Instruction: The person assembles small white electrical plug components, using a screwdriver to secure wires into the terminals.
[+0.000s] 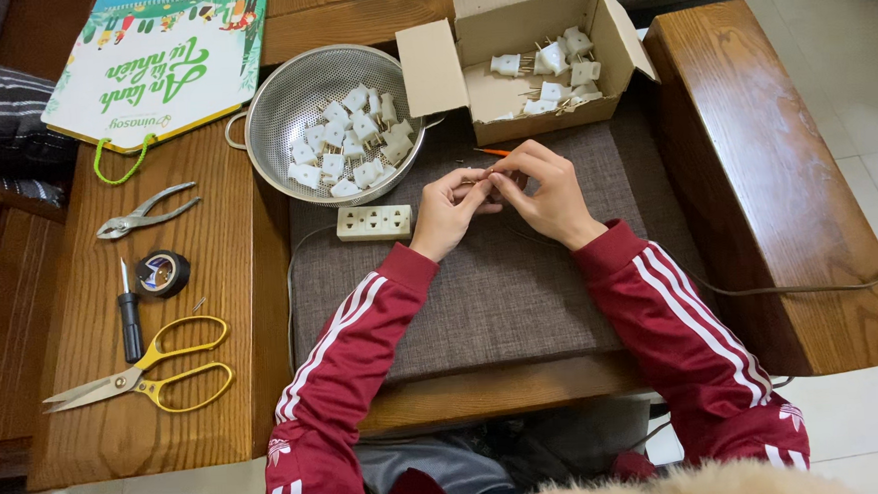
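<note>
My left hand (447,211) and my right hand (546,193) meet over a grey-brown cushion (501,284), both pinching a thin wire end (484,179) between their fingertips. A thin orange-tipped tool (492,152) pokes out just behind my right fingers. A cream socket strip (374,222) lies just left of my left hand, with a thin cord leading from it. Behind my hands a metal colander (296,94) holds several white plug parts. To its right, an open cardboard box (524,52) holds more of them.
On the wooden table (191,290) to the left lie pliers (145,212), a roll of black tape (163,272), a black-handled screwdriver (129,313) and yellow-handled scissors (145,378). A green and white paper bag (164,56) lies at the back left. A wooden armrest (766,180) stands right.
</note>
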